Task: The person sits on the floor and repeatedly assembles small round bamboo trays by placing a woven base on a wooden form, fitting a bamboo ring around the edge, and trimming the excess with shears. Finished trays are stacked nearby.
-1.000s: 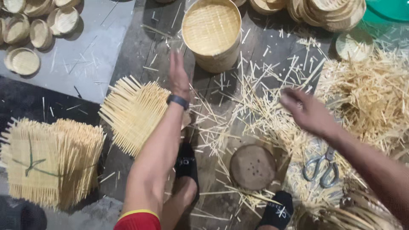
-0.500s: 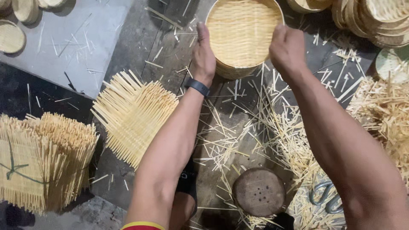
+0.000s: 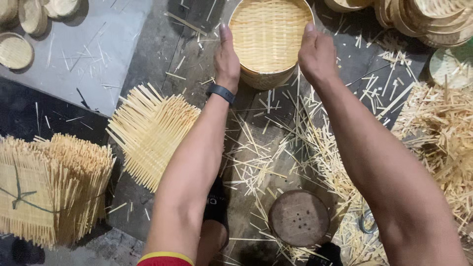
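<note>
1. Left hand and right hand grip the round woven basket on opposite sides, far centre
2. Tied bundle of bamboo mats lies near left

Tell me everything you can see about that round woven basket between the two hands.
The round woven bamboo basket is pale yellow, with a flat plaited bottom and a low curved wall. It sits upright and empty on the dark floor at the top of the view, amid scattered bamboo slivers. The left hand and right hand press against its opposite sides.
</note>
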